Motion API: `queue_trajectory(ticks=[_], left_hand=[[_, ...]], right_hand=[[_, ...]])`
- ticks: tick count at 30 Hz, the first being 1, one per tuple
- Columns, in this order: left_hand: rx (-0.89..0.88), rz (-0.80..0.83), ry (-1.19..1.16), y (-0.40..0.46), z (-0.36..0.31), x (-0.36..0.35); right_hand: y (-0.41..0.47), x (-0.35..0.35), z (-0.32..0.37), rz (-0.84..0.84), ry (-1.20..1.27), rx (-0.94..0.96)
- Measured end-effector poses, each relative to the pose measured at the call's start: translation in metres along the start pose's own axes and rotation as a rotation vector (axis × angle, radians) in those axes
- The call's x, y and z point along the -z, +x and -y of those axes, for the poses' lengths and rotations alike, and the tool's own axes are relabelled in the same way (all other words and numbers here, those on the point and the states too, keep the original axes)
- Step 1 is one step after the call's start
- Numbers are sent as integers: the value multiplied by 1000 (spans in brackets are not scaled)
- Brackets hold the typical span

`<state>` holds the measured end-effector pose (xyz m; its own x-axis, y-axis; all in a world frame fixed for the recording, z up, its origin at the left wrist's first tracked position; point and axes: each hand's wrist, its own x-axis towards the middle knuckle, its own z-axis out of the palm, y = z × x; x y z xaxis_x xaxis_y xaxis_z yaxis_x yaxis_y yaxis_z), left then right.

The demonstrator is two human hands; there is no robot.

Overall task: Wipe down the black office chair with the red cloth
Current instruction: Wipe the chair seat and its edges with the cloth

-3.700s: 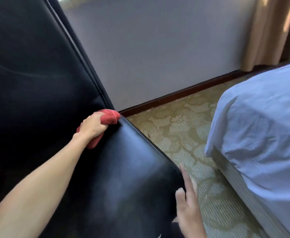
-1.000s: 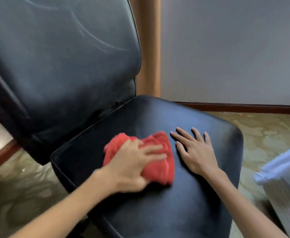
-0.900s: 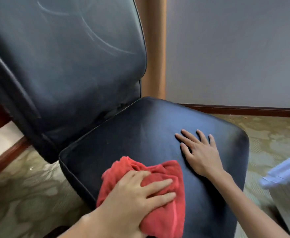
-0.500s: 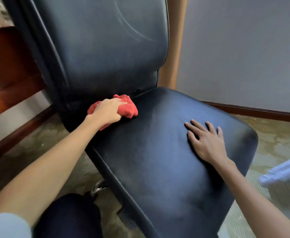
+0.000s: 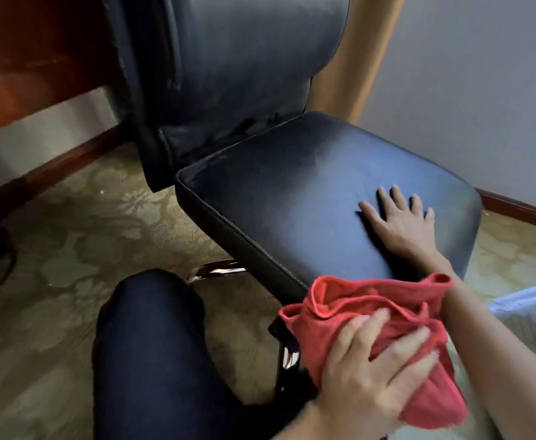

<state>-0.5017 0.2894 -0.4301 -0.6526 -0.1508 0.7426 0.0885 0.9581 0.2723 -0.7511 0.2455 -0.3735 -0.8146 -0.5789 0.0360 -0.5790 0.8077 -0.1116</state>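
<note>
Crosswise, red cloth at seat corner

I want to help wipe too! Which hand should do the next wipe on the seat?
The left hand: it already presses the red cloth at the seat's front edge. The right hand lies flat on the seat with no cloth, probably steadying the chair.

No text, label or number can be read anywhere.
</note>
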Motion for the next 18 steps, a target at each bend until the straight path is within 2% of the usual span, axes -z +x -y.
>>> queue_trajectory(ticks=[2,4,8,11,14,16,18], left_hand=[[-17,-118,-26,1,19,6],[56,-211,27,4,61,25],[449,-445,115,23,205,69],[728,-629,-79,32,284,93],[778,-697,-172,32,270,78],[670,-717,-182,22,228,64],[529,-581,-165,-5,157,33]], right_hand=[[-2,3,-7,-12,-31,60],[1,6,-12,5,-54,103],[5,9,-15,-28,20,133],[3,10,-14,-17,21,126],[4,8,-11,-22,9,108],[4,6,-9,-20,-7,94],[3,2,-8,-27,-18,79]])
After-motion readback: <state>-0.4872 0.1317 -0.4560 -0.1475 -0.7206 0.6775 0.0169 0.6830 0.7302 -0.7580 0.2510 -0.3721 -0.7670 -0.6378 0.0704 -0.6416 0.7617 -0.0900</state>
